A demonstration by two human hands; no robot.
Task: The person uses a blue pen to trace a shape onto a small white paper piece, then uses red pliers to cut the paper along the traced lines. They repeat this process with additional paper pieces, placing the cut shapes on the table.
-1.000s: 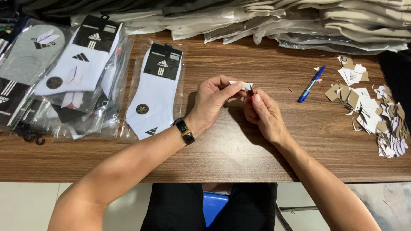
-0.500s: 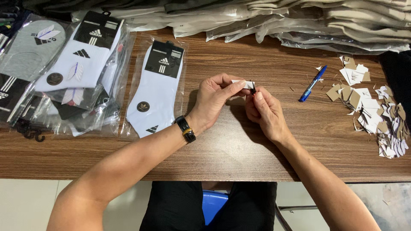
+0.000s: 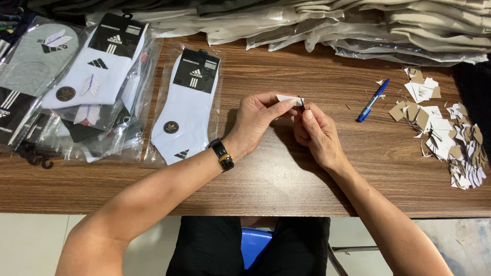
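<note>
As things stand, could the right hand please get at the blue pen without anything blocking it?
Probably yes: bare table lies between the right hand and the blue pen, though its fingers pinch the small white tag.

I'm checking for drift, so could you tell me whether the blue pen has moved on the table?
No: the blue pen lies beside the paper scraps as earlier.
</note>
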